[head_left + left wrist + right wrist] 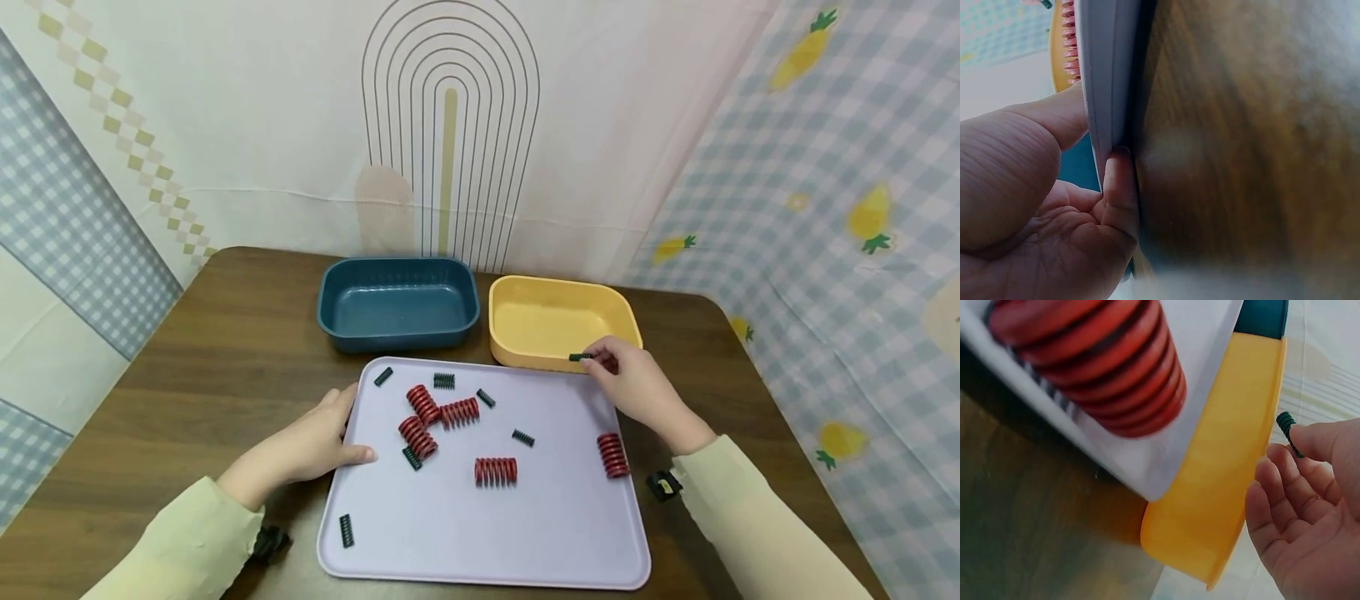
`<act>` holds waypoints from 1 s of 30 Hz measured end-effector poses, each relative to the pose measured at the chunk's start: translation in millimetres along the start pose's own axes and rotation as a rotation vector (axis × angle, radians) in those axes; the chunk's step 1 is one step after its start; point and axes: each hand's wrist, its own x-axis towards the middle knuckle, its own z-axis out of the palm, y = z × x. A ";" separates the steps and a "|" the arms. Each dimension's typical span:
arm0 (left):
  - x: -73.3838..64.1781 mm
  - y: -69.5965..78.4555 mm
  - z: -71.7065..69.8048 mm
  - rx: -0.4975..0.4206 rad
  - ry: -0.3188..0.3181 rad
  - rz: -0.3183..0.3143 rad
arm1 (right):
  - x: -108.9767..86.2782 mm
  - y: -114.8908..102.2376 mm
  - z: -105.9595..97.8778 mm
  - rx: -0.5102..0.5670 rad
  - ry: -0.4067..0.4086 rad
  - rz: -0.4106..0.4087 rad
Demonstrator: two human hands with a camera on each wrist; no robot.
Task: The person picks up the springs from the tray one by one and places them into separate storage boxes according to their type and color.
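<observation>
The right hand point(633, 379) pinches 1 small dark green coil spring point(577, 357) between thumb and fingertips, just above the near rim of the yellow bin point(525, 360); it looks like the carrying step, and the next move would call for clearing that rim, then parting the fingers; the left hand point(318, 440) grips the edge of 1 lilac tray point(562, 533); on it lie 5 red springs point(496, 472), 3 bunched right of that hand, and 6 loose green springs point(523, 437); the teal bin point(397, 342) beyond makes 2 bins.
</observation>
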 end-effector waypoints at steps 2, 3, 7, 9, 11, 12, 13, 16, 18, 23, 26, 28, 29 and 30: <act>-0.1 0.2 -0.5 -0.003 0.000 0.001 | 2.3 2.0 -3.3 -0.001 0.018 0.000; -0.2 0.2 -0.6 -0.002 0.000 -0.002 | 3.3 3.1 -4.8 0.001 0.024 0.005; -0.4 0.3 -0.5 -0.009 -0.003 -0.005 | 7.6 7.6 -8.4 0.015 0.055 0.052; -0.3 0.3 -0.3 -0.006 -0.005 -0.007 | 10.1 10.0 -8.5 0.027 0.083 0.082; -0.1 0.2 -0.6 -0.006 -0.006 -0.003 | 13.0 11.3 -7.8 0.035 0.107 0.105; 0.1 -0.1 -0.8 -0.004 -0.006 -0.001 | 14.8 12.0 -6.9 0.039 0.116 0.113; 0.1 -0.3 -1.1 -0.005 -0.006 0.002 | 16.7 12.5 -5.8 0.043 0.119 0.121; 0.2 -1.5 -2.7 -0.010 -0.014 0.008 | 22.1 14.3 -1.7 0.042 0.110 0.138; 0.6 -2.4 -3.9 -0.023 -0.023 0.015 | 24.8 16.2 1.6 0.034 0.100 0.147; 1.0 -3.4 -6.2 -0.056 -0.041 0.030 | 26.9 20.1 6.3 0.013 0.087 0.152; 0.2 -2.6 -6.5 -0.054 -0.041 0.027 | 26.9 21.1 5.9 0.013 0.084 0.150; -0.5 -1.4 -7.0 -0.051 -0.039 0.023 | 27.1 21.4 5.0 0.015 0.084 0.147; -1.0 -0.9 -7.4 -0.051 -0.038 0.021 | 27.2 21.1 4.7 0.015 0.085 0.146; -1.4 -0.4 -7.8 -0.053 -0.037 0.021 | 27.3 20.5 4.2 0.018 0.087 0.143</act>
